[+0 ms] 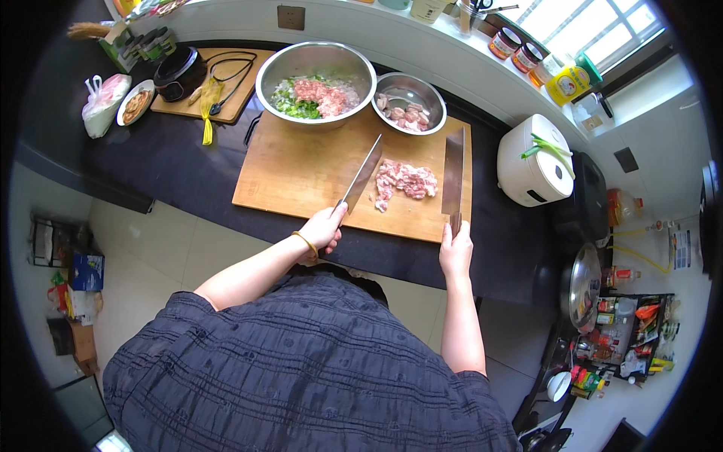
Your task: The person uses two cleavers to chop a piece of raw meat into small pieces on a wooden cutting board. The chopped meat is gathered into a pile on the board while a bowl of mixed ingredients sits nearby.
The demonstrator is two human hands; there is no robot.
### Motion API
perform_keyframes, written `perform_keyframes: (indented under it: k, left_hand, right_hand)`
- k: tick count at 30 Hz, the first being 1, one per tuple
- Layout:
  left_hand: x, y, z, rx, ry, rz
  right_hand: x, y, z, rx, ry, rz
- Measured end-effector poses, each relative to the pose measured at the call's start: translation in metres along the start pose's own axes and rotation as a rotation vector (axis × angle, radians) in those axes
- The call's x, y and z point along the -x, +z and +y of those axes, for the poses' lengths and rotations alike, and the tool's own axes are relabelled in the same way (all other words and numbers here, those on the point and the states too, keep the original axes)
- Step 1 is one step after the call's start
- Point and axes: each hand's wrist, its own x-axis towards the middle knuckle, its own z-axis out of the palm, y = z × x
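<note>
My left hand (324,229) is closed round the handle of a cleaver (361,175), whose blade slants up and to the right over the wooden cutting board (286,162). A second cleaver (453,166) is gripped in my right hand (456,252), its blade pointing away along the board's right side. Between the two blades lies a pile of chopped raw meat (407,179). At the board's far edge stand a large steel bowl (271,64) with minced meat and chopped greens, and a smaller steel bowl (433,94) holding meat pieces.
To the right sits a white rice cooker (520,162) with green onions (553,149) on its lid. Further left are a smaller wooden board (233,87), a black container (179,74), a plate of food (135,104) and a plastic bag (104,105). Jars (504,44) line the windowsill.
</note>
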Motion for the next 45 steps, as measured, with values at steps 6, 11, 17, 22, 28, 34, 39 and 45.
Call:
perform_keyframes:
  k: [6, 11, 17, 22, 28, 34, 39, 45]
  left_hand:
    - [-0.017, 0.004, 0.002, -0.025, -0.028, -0.042]
    - [-0.02, -0.004, 0.001, -0.05, -0.046, -0.052]
    - [-0.023, -0.012, 0.0, -0.052, -0.041, -0.082]
    - [-0.022, -0.015, 0.001, -0.054, -0.026, -0.109]
    - [-0.017, -0.022, 0.003, -0.057, -0.008, -0.106]
    - [-0.019, -0.026, 0.001, -0.045, -0.02, -0.116]
    - [-0.021, -0.024, 0.004, -0.048, -0.012, -0.117]
    - [-0.019, -0.028, 0.003, -0.063, -0.01, -0.126]
  right_hand:
    - [-0.007, 0.034, 0.037, 0.144, -0.044, -0.068]
    - [0.005, 0.018, -0.015, 0.088, 0.082, -0.056]
    - [-0.003, 0.006, -0.038, -0.009, 0.346, -0.287]
    - [0.016, 0.062, 0.02, 0.3, 0.001, -0.024]
    - [0.017, 0.037, -0.033, 0.159, -0.03, 0.109]
    - [0.009, 0.022, -0.057, -0.065, 0.376, -0.302]
    - [0.029, 0.059, -0.048, 0.191, 0.18, -0.121]
    - [0.036, 0.056, -0.06, 0.065, 0.076, 0.094]
